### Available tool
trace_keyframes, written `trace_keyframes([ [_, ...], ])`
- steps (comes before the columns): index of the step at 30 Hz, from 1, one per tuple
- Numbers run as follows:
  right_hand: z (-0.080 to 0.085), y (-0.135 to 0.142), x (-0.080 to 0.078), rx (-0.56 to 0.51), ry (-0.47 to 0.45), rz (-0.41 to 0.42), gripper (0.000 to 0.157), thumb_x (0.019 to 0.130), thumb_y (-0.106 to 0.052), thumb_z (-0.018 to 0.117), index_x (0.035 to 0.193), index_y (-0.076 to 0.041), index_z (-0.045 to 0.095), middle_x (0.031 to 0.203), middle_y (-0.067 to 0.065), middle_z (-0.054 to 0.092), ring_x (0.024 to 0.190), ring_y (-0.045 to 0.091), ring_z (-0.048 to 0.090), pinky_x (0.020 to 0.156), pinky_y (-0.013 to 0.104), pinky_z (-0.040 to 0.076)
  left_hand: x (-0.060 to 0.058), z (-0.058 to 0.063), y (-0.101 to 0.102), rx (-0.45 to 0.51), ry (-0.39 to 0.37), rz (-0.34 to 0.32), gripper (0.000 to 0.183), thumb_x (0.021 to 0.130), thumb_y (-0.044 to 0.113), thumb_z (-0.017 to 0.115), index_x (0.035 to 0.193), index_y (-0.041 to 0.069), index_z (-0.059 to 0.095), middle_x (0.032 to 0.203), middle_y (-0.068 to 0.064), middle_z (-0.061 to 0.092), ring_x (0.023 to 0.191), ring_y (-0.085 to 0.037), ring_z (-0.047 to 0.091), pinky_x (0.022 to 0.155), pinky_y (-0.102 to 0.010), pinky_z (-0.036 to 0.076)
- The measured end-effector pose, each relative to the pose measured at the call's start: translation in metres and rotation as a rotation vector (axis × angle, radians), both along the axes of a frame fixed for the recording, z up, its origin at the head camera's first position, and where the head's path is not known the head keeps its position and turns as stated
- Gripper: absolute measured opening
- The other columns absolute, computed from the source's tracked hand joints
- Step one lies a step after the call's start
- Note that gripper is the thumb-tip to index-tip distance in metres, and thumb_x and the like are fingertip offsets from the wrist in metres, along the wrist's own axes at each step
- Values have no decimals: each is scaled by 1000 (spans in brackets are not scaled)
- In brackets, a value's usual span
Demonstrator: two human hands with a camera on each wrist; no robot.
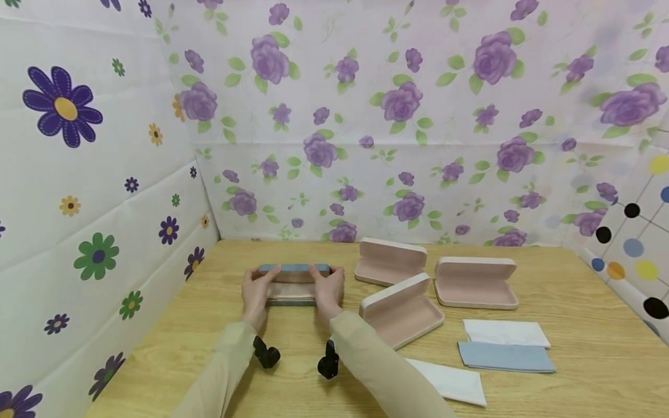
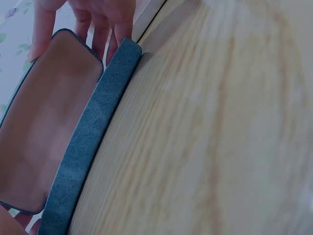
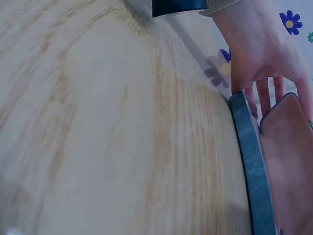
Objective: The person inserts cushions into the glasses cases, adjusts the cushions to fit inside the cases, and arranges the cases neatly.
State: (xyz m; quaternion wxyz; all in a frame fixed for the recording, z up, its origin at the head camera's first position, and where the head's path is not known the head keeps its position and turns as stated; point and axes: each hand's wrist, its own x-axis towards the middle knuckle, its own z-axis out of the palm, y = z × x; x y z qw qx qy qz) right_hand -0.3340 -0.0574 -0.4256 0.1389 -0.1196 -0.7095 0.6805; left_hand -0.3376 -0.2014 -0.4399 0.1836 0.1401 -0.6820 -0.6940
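Observation:
A blue glasses case (image 1: 295, 268) with a pinkish lining stands with its lid raised at the left part of the table. My left hand (image 1: 255, 293) grips its left end and my right hand (image 1: 329, 290) its right end, both thumbs over the lid's upper edge. In the head view, a pale flat layer (image 1: 290, 291) like folded cloth lies in the base. The left wrist view shows the case's blue front wall (image 2: 90, 132) and lid lining (image 2: 54, 112), with right-hand fingers (image 2: 100, 34) around the far end. In the right wrist view, the left hand (image 3: 266, 46) spans the opposite end.
Right of the hands stand three pale glasses cases with raised lids: one at the back (image 1: 392, 261), one farther right (image 1: 475, 284), one nearer (image 1: 402, 313). In front lie a white folded cloth (image 1: 507, 333), a blue one (image 1: 507, 356) and another white one (image 1: 455, 383), partly behind my right sleeve.

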Motion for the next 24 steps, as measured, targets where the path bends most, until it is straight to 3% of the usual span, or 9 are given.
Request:
trace_keyframes([
  [4,-3,1,-3,-27,45,0,46,79,-29,71,108,0,49,111,16,49,105,30,46,87,43,37,0,4,0,-4,2,-12,67,74,34,75,121,1,43,114,-13,43,103,-26,39,86,-40,33],
  [11,-6,3,-3,-18,60,49,46,81,-25,70,116,0,54,117,15,52,108,30,46,87,42,38,7,10,-6,-76,-62,-59,72,74,36,74,125,-2,40,121,-17,42,108,-30,38,88,-43,33],
  [14,-4,5,0,6,28,73,46,81,-26,70,119,-3,56,120,15,52,110,30,46,87,43,39,9,14,-10,-106,-96,-85,69,75,34,74,124,-2,40,116,-16,43,95,-26,42,81,-39,36],
  [19,0,8,3,4,-6,105,49,82,-28,68,123,-4,54,126,15,49,116,31,42,90,43,37,10,21,-12,-95,-124,-117,61,77,30,73,118,-1,42,91,-9,45,60,-14,38,58,-32,35],
  [24,-1,10,3,-50,6,101,50,82,-26,68,124,-3,54,125,14,50,118,30,40,91,41,36,11,23,-13,-86,-132,-136,60,76,29,74,118,0,42,72,-3,42,49,-11,34,52,-31,34],
])
